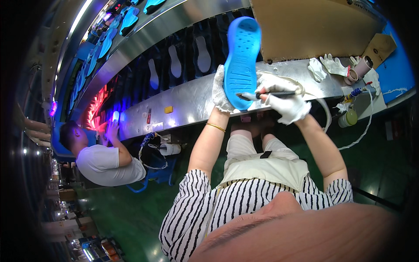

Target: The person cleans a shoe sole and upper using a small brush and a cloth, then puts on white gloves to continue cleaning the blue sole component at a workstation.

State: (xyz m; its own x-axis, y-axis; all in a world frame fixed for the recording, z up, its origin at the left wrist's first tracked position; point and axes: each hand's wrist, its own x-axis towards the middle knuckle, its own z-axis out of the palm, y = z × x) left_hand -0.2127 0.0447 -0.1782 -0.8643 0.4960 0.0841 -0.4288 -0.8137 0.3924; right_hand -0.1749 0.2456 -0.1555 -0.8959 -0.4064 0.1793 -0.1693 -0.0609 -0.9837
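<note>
A bright blue shoe sole (pixel 242 65) stands raised above the metal bench, its heel end toward me and its patterned face in view. My left hand (pixel 221 89), in a white glove, is closed around the sole's left edge near the heel. In my gloved right hand (pixel 286 98) is a brush (pixel 277 94) with a dark handle, gripped by closed fingers. The brush's bristle end (pixel 246 96) lies against the heel part of the sole. A pale tube or cord runs by my right wrist.
Beyond the metal bench (pixel 194 98), dark soles (pixel 203 54) lie in a row on a conveyor. A large cardboard box (pixel 314 30) stands at the back right, near white gloves (pixel 334 65) and a pink roll (pixel 363 66). At left, a seated co-worker (pixel 109 159) works under red and blue light. Blue soles (pixel 107 41) lie on an upper shelf.
</note>
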